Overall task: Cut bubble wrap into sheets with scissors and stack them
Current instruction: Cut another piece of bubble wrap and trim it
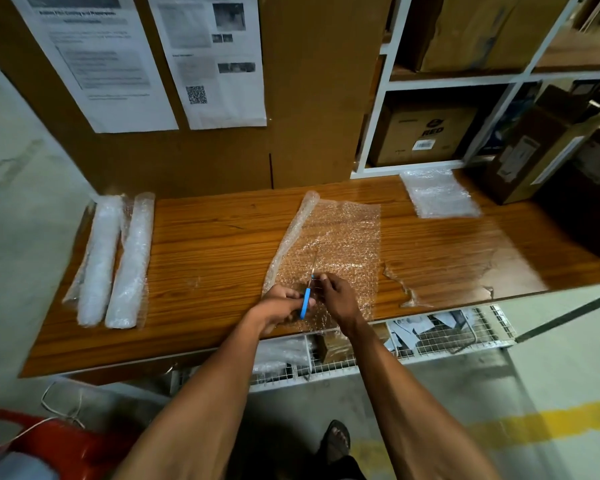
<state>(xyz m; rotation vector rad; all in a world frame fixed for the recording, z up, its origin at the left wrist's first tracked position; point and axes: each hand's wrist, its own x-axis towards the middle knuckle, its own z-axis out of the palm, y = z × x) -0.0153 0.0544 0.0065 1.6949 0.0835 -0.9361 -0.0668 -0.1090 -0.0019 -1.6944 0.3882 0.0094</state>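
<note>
Cutting was underway — my left hand gripped the blue scissors, blades running ahead into the bubble wrap; my right hand pinched it alongside. Next I judged — steady snips forward, sheet kept taut.

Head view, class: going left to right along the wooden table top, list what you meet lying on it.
Two white rolls of bubble wrap → the partly unrolled clear bubble wrap sheet, where the blue-handled scissors are → a crumpled scrap of clear film → a stack of cut bubble wrap sheets.
</note>
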